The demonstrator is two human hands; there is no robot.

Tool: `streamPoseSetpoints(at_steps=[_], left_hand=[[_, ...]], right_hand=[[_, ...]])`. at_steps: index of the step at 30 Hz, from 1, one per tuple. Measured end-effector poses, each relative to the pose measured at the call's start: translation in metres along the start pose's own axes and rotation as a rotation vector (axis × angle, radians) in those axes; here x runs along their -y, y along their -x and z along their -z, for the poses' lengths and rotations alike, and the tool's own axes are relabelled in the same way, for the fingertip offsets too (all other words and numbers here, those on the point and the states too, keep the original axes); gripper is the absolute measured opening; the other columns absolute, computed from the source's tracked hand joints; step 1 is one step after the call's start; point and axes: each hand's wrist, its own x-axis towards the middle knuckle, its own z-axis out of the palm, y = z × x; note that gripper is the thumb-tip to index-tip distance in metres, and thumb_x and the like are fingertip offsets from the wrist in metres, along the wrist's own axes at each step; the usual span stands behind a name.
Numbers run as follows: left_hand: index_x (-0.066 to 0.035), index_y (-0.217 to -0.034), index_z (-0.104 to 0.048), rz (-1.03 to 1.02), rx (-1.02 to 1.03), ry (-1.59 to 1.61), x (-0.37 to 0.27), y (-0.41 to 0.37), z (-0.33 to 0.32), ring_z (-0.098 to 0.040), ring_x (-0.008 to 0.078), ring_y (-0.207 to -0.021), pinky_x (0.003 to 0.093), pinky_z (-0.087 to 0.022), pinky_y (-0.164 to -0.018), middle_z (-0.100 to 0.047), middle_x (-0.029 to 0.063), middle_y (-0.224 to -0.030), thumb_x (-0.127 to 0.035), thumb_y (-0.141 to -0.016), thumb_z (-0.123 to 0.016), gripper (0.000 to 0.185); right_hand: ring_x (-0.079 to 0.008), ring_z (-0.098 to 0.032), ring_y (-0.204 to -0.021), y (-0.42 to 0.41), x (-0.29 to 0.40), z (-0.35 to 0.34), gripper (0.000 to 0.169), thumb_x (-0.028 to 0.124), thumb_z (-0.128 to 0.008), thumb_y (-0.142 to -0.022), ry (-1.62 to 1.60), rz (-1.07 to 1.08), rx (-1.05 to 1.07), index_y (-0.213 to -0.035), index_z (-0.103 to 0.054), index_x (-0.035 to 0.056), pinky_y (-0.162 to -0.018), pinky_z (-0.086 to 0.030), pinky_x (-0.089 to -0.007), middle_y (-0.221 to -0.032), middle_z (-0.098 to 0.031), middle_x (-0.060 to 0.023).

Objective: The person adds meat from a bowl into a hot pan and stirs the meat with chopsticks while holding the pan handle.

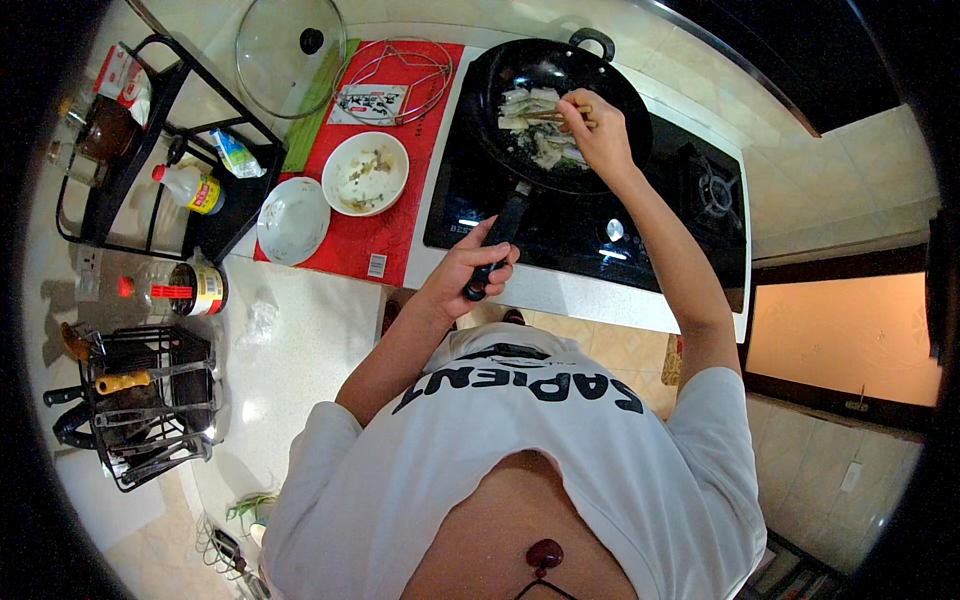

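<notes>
My left hand (469, 274) is closed around the black handle (510, 217) of a wok. The black wok (487, 154) rests over the left part of a black glass gas hob (566, 244). Above the wok, my right hand (598, 133) grips a pair of chopsticks (547, 116), whose tips reach among pale, flat food pieces (551, 146) in a little shiny liquid. Left of the wok, a white bowl (365, 174) with food residue stands on a red mat (390, 247), beside a white dish (293, 221) with a faint pattern.
A wire steaming rack (442, 86) and a glass lid (289, 60) lie beyond the bowl. At the left are a black shelf (225, 225) with a bottle (189, 189), a dark jar (204, 289) and a utensil rack (154, 334). The hob's right burner (714, 191) shows beside my right forearm.
</notes>
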Motion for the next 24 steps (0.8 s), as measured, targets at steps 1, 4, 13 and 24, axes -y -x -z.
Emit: streamPoseSetpoints(at_steps=[1,4,13,24], left_hand=[[-0.02,-0.124,-0.037,0.0,-0.003,-0.003,0.0,0.0,0.0,-0.046,0.0097,-0.056,0.0205,-0.037,-0.043,-0.052,0.0086,-0.084,-0.005,-0.084,-0.053,0.045],[-0.02,-0.125,-0.037,0.003,-0.028,-0.013,-0.001,0.002,-0.004,-0.046,0.0089,-0.056,0.0201,-0.036,-0.043,-0.051,0.0077,-0.083,-0.005,-0.084,-0.054,0.047],[-0.02,-0.126,-0.036,0.0,-0.012,-0.014,-0.001,0.002,-0.005,-0.045,0.0087,-0.056,0.0197,-0.036,-0.044,-0.05,0.0073,-0.083,-0.005,-0.084,-0.053,0.048],[-0.019,-0.126,-0.034,0.0,-0.035,-0.032,-0.001,0.002,-0.004,-0.046,0.0093,-0.056,0.0204,-0.037,-0.043,-0.051,0.0075,-0.083,-0.005,-0.083,-0.054,0.05]], right_hand=[[-0.0214,-0.062,-0.067,-0.001,-0.002,-0.001,0.018,0.018,-0.058,-0.084,0.011,0.019,0.008,-0.087,-0.059,0.0,-0.06,-0.049,-0.0298,-0.08,-0.061,-0.0115],[-0.0118,-0.063,-0.064,-0.003,-0.002,-0.001,0.018,0.016,-0.055,-0.088,0.022,0.032,0.031,-0.088,-0.058,-0.0011,-0.056,-0.048,-0.0246,-0.073,-0.061,-0.0076],[-0.0137,-0.063,-0.061,-0.015,-0.002,0.015,0.021,0.021,-0.055,-0.087,-0.173,-0.23,0.107,-0.085,-0.06,0.0007,-0.056,-0.049,-0.0278,-0.072,-0.063,-0.0089],[-0.0119,-0.062,-0.062,-0.007,0.016,0.039,0.024,0.024,-0.05,-0.091,-0.413,-0.369,0.05,-0.085,-0.057,0.0016,-0.053,-0.049,-0.0217,-0.076,-0.06,-0.0046]])
